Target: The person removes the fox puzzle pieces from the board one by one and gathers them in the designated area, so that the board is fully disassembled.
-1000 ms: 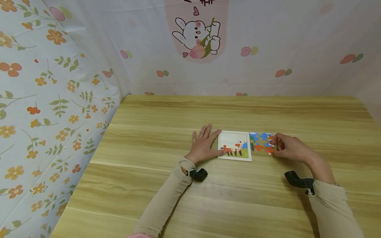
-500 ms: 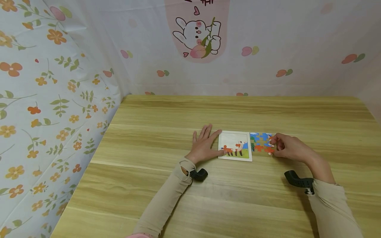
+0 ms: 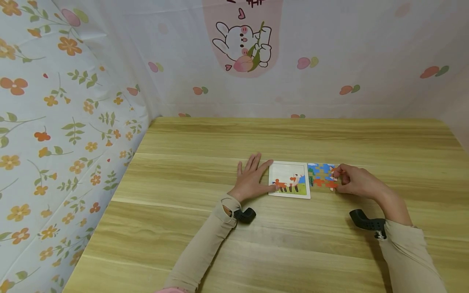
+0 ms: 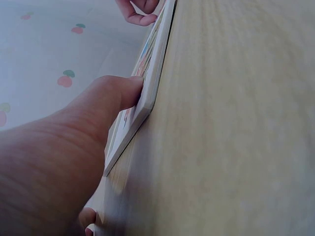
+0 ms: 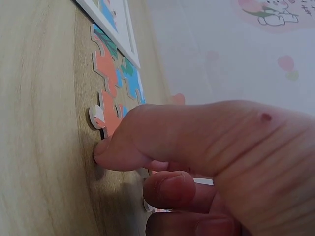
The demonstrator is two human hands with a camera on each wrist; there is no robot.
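In the head view a square white-framed puzzle tray [image 3: 288, 197] lies on the table, its lower part filled with fox picture pieces [image 3: 294, 185]. My left hand [image 3: 250, 181] lies spread at the tray's left side. Its thumb rests on the tray's lower left corner, seen closely in the left wrist view. Loose jigsaw pieces [image 3: 318, 182], blue, green and orange, lie against the tray's right side. My right hand [image 3: 357, 182] touches the right edge of these pieces with curled fingers. In the right wrist view its thumb meets an orange piece [image 5: 112, 118]; whether it pinches one is hidden.
The wooden table [image 3: 300, 244] runs back to a white patterned cloth [image 3: 329, 49]. A floral cloth [image 3: 55, 134] hangs along the left. Black curved mounts [image 3: 244, 215] sit at both wrists.
The orange pieces by my right hand sit slightly closer together than a second ago. Both hands stay in nearly the same place.
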